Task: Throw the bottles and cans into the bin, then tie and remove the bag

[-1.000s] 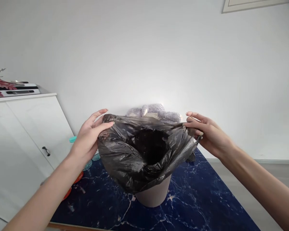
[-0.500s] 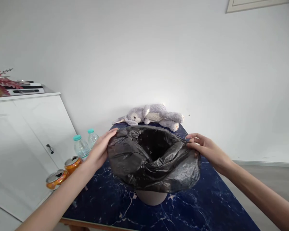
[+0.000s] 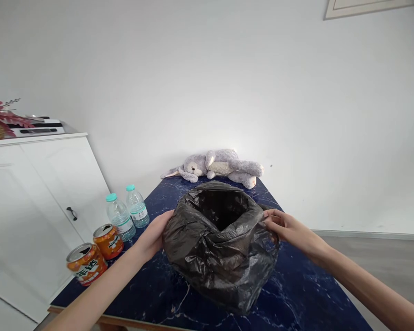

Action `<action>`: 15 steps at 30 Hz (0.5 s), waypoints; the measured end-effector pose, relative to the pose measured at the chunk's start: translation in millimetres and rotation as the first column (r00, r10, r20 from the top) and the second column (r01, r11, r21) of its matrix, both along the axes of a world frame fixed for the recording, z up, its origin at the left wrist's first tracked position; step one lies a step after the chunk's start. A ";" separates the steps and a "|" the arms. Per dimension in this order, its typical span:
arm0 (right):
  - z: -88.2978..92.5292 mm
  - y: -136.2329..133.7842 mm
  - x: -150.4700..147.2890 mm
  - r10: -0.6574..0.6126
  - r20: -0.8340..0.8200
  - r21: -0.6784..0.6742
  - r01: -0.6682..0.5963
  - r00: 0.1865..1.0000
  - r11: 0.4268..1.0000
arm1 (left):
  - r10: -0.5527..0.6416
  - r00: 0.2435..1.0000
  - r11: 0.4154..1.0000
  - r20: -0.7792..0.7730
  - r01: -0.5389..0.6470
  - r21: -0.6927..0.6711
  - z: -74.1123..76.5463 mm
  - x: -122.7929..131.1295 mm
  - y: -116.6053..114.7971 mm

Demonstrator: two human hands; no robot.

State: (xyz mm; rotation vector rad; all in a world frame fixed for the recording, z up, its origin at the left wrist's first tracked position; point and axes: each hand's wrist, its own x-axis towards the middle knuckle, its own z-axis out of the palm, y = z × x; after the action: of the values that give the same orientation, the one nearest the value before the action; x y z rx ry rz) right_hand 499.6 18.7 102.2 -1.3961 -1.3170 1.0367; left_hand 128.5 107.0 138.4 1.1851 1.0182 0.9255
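Observation:
A black trash bag lines a trash bin on the table, its mouth open upward and its edge folded down over the outside. The bag's film covers the bin's wall in this view. At the bag's left side, my left hand is closed on the film, with its fingertips hidden behind the plastic. On the right, my right hand pinches a loose fold of the bag just below the rim.
Two orange soda cans and two clear water bottles with teal caps stand along the left of the dark blue marbled table. A grey plush rabbit lies at the far end. A white cabinet stands left.
The flared bag edge has come down around the bin, hiding the bin's base that showed before. Both my hands have moved lower, and the left-side cans and bottles show more fully.

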 end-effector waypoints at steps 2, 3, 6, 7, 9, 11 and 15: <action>7.8 1.6 0.3 0.009 0.025 -0.004 -0.008 1.000 1.000 | -0.015 1.000 1.000 -0.008 0.015 0.010 9.6 -1.1 7.6; 12.2 3.1 0.0 0.012 0.030 -0.004 -0.012 0.999 1.000 | -0.021 1.000 1.000 -0.015 0.021 0.017 14.0 -1.0 12.8; 24.8 11.2 -3.4 0.007 0.021 0.002 -0.008 1.000 1.000 | -0.036 0.997 0.995 -0.069 0.042 0.088 23.4 3.9 32.0; 28.2 14.8 -5.3 0.007 0.016 0.012 -0.007 1.000 1.000 | -0.044 0.995 0.991 -0.088 0.054 0.122 24.9 7.1 39.0; 32.4 22.9 -9.7 0.031 0.006 0.029 -0.031 0.999 0.999 | -0.047 0.994 0.983 -0.103 0.064 0.171 25.2 15.3 52.8; 32.6 31.6 -14.0 0.050 -0.017 0.053 -0.049 0.999 0.997 | -0.031 0.996 0.981 -0.082 0.046 0.188 22.4 24.1 65.1; 20.7 48.9 -18.0 0.003 -0.030 0.110 0.001 1.000 0.994 | -0.008 0.999 0.983 -0.048 0.017 0.180 8.9 35.2 80.8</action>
State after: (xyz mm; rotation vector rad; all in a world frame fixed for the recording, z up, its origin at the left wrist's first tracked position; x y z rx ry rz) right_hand 481.6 67.6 122.9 -1.2922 -1.3326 0.9674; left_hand 163.6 187.7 147.3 1.3687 0.9788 1.0003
